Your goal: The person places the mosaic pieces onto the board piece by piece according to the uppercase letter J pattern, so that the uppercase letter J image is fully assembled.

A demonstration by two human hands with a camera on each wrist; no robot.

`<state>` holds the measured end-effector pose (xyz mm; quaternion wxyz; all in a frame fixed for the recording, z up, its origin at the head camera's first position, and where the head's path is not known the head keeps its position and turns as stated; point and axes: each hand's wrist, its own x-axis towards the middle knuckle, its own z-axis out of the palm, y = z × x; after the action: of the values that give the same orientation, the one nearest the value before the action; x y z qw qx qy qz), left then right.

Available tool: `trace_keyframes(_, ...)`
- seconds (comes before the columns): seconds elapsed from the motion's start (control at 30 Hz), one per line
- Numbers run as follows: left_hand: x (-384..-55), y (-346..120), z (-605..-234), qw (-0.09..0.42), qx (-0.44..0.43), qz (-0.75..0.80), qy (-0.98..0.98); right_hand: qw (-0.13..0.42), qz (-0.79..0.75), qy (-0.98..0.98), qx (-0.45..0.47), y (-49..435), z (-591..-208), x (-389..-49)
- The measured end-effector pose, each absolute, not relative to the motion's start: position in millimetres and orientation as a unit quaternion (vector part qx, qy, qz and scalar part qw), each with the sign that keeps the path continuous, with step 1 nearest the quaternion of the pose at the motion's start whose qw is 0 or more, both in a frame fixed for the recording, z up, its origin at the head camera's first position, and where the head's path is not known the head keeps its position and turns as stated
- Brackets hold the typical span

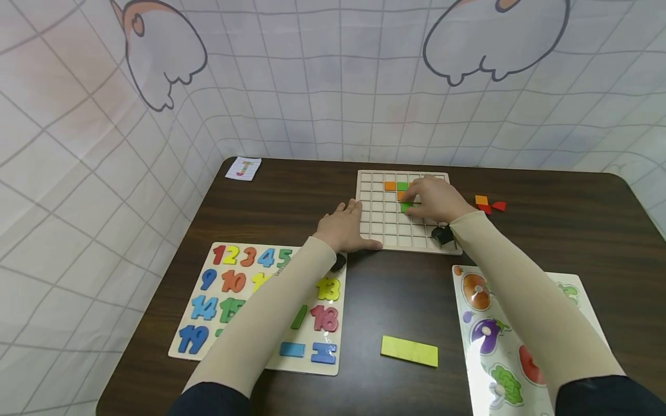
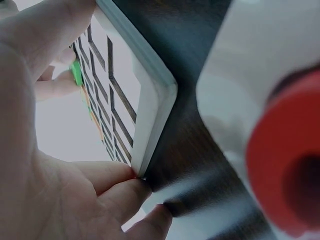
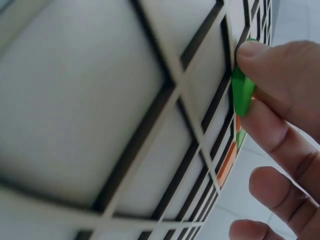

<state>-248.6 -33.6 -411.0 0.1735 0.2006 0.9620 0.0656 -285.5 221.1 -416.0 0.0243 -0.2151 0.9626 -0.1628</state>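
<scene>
A pale wooden grid board [image 1: 390,229] lies toward the back of the table. My right hand [image 1: 434,197] is over its upper part, pinching a green tile [image 3: 243,92] between thumb and index finger, close against the grid; the other fingers are spread loosely. Near it, an orange tile [image 1: 390,186] and another green tile [image 1: 402,186] sit in the squares, partly hidden by the hand. My left hand [image 1: 340,230] rests at the board's near left corner, fingertips against the left edge and the thumb stretched along the near edge.
Right of the board lie an orange piece [image 1: 481,200] and red pieces [image 1: 499,205]. A number puzzle [image 1: 333,367] is at front left, a vegetable puzzle [image 1: 476,393] at front right, partly under the forearms. A yellow strip [image 1: 409,351] lies between them; a letter card [image 1: 243,168] is at back left.
</scene>
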Motion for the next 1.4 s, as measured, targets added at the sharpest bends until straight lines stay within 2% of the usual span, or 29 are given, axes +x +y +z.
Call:
trace_keyframes(0.63,-246,-32,-411,0.176,0.198,0.069,0.962,0.035,-0.201,0.958,-0.201,225,-418,-285)
trace_keyframes(1.1,-249,-33,-411,0.174,0.205,0.064,0.961,0.028,-0.17,0.978,-0.12,316,-413,-272)
trace_keyframes(1.4,-248,-32,-409,0.174,0.206,0.069,0.961,0.053,-0.119,0.987,-0.09,350,-410,-263)
